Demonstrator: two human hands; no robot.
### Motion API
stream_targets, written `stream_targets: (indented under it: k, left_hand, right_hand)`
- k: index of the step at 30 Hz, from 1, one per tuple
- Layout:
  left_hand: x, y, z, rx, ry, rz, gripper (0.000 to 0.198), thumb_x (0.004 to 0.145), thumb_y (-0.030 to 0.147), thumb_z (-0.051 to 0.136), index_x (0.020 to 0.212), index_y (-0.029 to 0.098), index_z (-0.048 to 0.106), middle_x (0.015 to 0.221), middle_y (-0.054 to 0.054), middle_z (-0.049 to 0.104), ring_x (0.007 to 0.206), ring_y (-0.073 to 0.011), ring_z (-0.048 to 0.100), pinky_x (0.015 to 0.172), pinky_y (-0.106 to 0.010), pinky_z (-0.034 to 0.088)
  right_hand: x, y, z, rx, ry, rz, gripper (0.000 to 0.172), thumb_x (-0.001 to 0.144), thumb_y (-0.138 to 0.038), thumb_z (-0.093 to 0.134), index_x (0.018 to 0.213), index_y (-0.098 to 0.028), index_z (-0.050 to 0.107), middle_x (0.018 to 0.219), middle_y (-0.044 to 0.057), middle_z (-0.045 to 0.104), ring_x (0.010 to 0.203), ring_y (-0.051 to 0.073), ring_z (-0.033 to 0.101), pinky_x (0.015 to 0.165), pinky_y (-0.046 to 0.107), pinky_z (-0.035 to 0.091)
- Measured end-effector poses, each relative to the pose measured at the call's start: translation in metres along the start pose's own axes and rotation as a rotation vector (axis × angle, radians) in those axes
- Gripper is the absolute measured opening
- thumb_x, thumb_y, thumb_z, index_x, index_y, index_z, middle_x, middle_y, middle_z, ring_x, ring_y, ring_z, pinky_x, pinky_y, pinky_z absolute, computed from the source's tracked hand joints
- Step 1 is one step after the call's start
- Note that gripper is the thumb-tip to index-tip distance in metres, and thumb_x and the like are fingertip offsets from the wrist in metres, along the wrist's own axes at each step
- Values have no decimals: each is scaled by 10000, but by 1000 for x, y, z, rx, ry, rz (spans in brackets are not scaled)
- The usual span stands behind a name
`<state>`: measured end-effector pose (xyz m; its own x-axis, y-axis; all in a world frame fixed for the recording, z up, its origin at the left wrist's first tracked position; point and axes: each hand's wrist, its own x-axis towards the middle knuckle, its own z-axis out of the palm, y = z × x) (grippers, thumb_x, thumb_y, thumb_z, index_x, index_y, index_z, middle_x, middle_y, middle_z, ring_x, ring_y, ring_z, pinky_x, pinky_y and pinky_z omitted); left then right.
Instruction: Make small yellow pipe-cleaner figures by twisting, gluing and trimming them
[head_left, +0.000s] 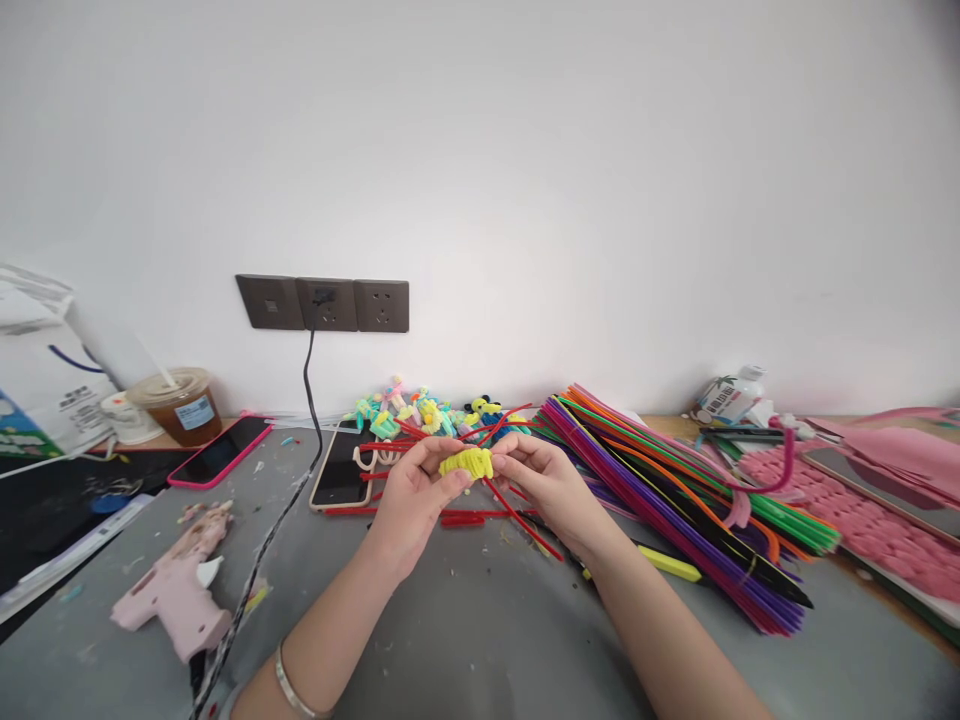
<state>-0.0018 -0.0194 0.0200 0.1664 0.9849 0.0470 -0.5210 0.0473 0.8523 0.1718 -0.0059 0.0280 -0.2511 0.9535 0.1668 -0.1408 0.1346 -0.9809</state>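
Note:
Between my two hands, above the grey mat, is a small yellow coil of fuzzy pipe cleaner [466, 462]. My left hand [418, 490] pinches its left part between thumb and fingers. At its right end, my right hand [538, 482] closes thumb and fingertips on the coil; the exact grip is partly hidden. Loose red pipe cleaners [525, 520] lie on the mat behind and below the hands. Just beyond them sits a heap of small colourful pipe-cleaner figures [427, 412].
A pink glue gun [176, 590] and its black cord lie at left, near a pink-cased phone [221, 452] and an iced drink cup [184, 405]. Another phone [341, 470] lies behind my left hand. Bundles of coloured pipe cleaners [667, 500] spread at right, beside a yellow cutter [669, 563].

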Motion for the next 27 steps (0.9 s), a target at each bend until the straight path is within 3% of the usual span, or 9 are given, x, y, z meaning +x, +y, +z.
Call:
stream_targets:
  k: [10,20,27]
  left_hand:
    - [2,-3,-1,-50,57,1,246,664,166,833,870,165,698,922,-17,712,871,-135,665,838,-252,537]
    - [5,1,-3,-272,41,-119,324,656,109,821,940,164,675,916,-23,747,849,-116,706,828,-207,571]
    - [-1,8,-1,-366,7,-175,322,609,108,830,882,186,677,859,6,739,768,-109,715,748,-171,600]
  right_hand:
    - [-3,-6,3,-110,48,-125,263,828,-440,686,787,-200,588,707,-10,561,640,134,496,614,253,425]
    - [-7,-8,7,21,-31,-130,211,864,-398,668,816,-210,585,885,34,637,821,174,597,823,326,489]
    - [-11,-11,6,71,-76,-126,235,882,-423,644,818,-217,551,704,7,624,674,160,571,701,307,482]
